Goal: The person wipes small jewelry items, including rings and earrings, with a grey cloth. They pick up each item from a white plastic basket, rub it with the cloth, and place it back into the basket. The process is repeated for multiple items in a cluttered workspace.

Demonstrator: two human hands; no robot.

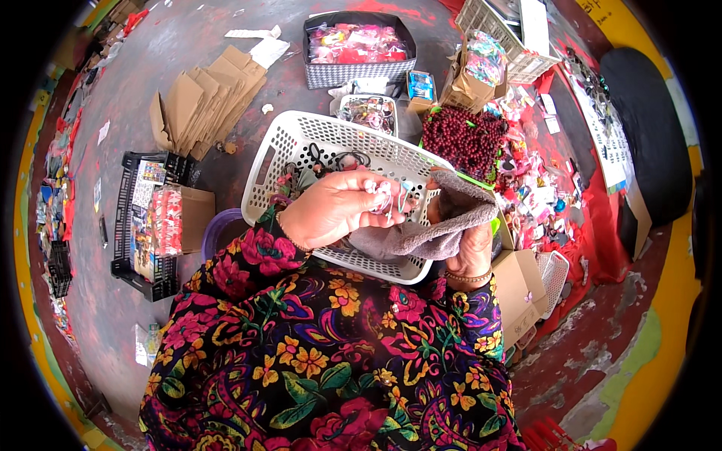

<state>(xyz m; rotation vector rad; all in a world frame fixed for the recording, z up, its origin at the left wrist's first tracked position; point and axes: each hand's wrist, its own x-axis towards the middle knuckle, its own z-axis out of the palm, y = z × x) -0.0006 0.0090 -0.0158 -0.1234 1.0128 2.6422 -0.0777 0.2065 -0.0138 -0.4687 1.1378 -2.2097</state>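
Observation:
My left hand (331,210) is over the white perforated basket (289,128), its thumb and fingers pinched together on small hair ties (385,197) with pale trim and a bit of light blue. On the right, my right hand (472,254) holds a grey-brown fuzzy cloth (417,237), which folds over most of its fingers. The cloth hangs across the basket's right end, close to the hair ties. Inside the basket lie dark elastic loops (320,156) and other small accessories, partly covered by my left hand.
Behind the basket stand a small white basket (368,113) and a checked bin (353,75) of packed goods. Dark red beads (465,139) fill a green-rimmed tray at right. Flattened cardboard (203,98), a black crate (143,225) and a purple tub (219,233) are at left.

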